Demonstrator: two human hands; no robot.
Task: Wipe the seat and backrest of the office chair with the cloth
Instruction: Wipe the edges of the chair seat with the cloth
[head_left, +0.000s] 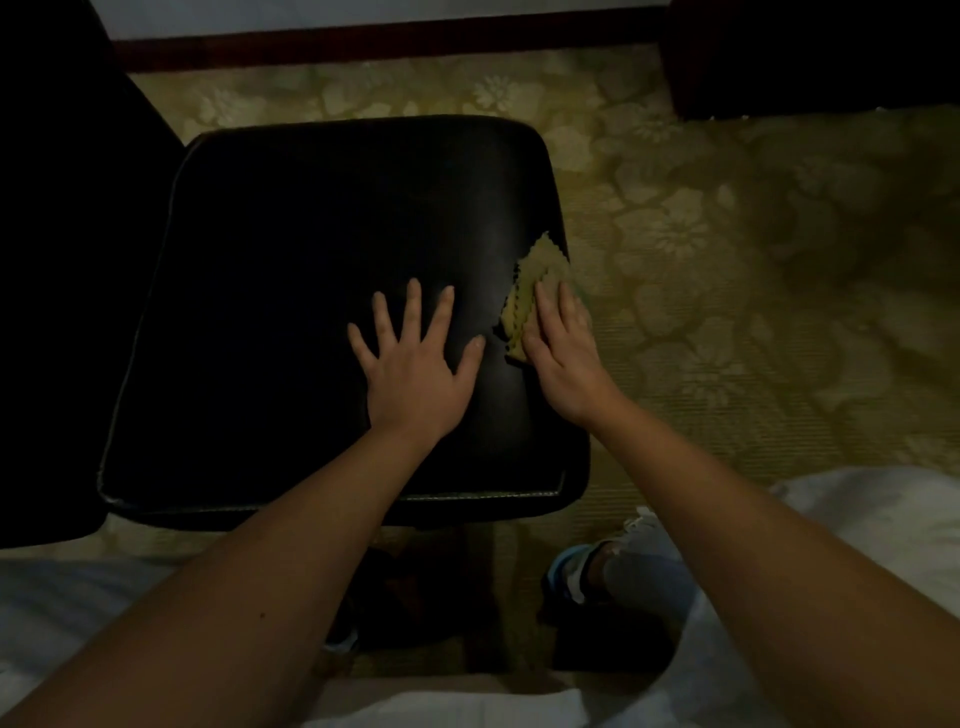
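Dim, yellowish light throughout. Underfoot, olive-gold carpet (727, 218) patterned with pale flowers. At the far edge, a dark red-brown baseboard (363, 49) beneath a pale wall (363, 15). In the far right corner, dark furniture (810, 57), details lost in shadow. Along the near edge, white bedding (883, 519)

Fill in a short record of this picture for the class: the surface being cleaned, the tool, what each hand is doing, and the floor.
surface: black padded seat with a stitched edge
tool: yellowish cloth with a zigzag edge, lying at the seat's right edge
right hand: flat, pressing the cloth onto the seat
left hand: flat with fingers spread, resting on the bare seat beside the cloth, not touching it
floor: carpet with a flower pattern
backrest: too dark to make out
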